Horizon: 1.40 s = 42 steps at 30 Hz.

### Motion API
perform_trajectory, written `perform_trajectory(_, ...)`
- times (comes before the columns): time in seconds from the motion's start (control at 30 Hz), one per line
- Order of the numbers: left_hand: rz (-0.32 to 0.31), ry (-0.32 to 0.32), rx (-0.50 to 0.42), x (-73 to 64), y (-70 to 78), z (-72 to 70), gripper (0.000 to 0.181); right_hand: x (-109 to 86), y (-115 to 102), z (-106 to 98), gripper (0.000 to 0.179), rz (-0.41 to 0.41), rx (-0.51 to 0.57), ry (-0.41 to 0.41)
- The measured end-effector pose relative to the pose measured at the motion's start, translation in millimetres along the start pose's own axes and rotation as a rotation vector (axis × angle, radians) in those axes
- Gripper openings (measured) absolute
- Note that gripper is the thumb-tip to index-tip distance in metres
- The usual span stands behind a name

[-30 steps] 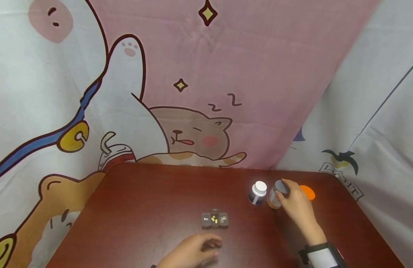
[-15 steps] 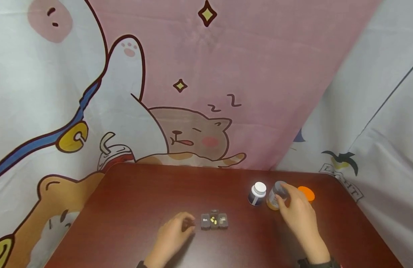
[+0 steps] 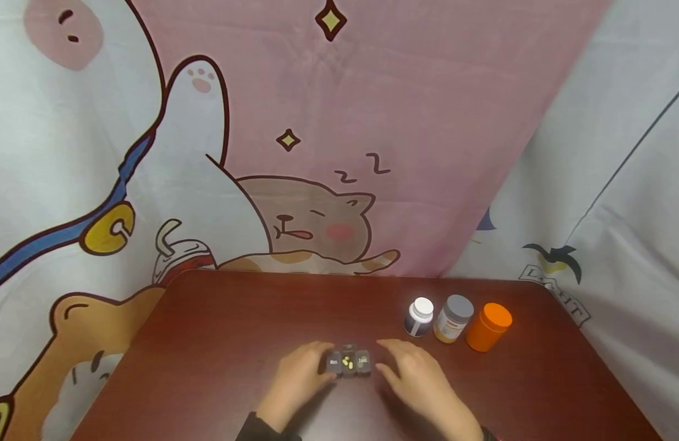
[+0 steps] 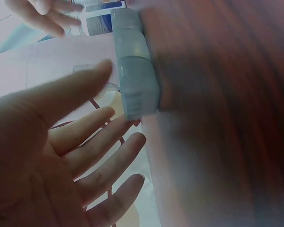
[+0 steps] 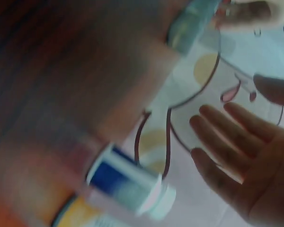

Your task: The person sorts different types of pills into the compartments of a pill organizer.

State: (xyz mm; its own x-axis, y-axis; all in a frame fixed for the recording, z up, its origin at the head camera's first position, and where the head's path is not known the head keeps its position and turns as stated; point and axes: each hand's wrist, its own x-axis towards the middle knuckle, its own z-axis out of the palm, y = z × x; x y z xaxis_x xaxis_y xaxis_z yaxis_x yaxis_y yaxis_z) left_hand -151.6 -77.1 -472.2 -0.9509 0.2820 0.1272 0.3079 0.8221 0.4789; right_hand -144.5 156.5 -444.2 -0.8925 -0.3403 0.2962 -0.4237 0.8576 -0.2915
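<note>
In the head view a small grey pill organizer [image 3: 334, 362] lies on the table, its middle lid up and several yellow pills [image 3: 347, 362] inside that compartment. Around its left end curves my left hand [image 3: 299, 372], thumb and fingers parted; in the left wrist view the thumb [image 4: 80, 90] and spread fingers stand beside the end compartment [image 4: 139, 90]. My right hand [image 3: 419, 375] hovers just off the organizer's right end, holding nothing. The right wrist view shows that hand's fingers [image 5: 227, 146] relaxed and apart.
At the back right stand a white-capped bottle [image 3: 419, 317], a grey-lidded jar [image 3: 453, 319] and an orange bottle [image 3: 488, 327], side by side and upright. A cartoon-print cloth [image 3: 427, 122] hangs behind the table [image 3: 234, 318].
My right hand has left the grey-lidded jar and moved left to the pill organizer, uncovering the orange bottle. My left hand has moved up, then in to the organizer's left end.
</note>
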Motion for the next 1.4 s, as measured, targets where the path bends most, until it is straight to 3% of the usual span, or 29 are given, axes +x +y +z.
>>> perform_trajectory(0.13,-0.001,0.003,0.002,1.1,2.4,0.8,0.047,5.9,-9.8,16.0,0.054,-0.125,0.062,-0.090)
perform_trajectory(0.27,-0.002,0.005,0.038,0.9,1.4,1.5,0.043,7.0,-14.7,22.5,0.065,-0.164,0.126,-0.177)
perform_trajectory(0.53,0.012,0.050,0.075,3.0,-0.7,3.0,0.040,0.8,-21.0,26.5,0.051,-0.255,0.072,-0.186)
perform_trajectory(0.83,0.023,0.047,0.088,2.5,-1.1,3.0,0.039,-8.9,-29.4,31.3,0.053,-0.260,-0.062,-0.216)
perform_trajectory(1.07,0.013,0.034,0.073,1.0,-1.2,3.5,0.039,-11.8,-32.2,33.6,0.056,-0.240,-0.065,-0.253)
perform_trajectory(1.4,0.011,0.030,0.082,2.0,0.0,4.5,0.038,-10.5,-32.1,34.0,0.052,-0.251,-0.067,-0.223)
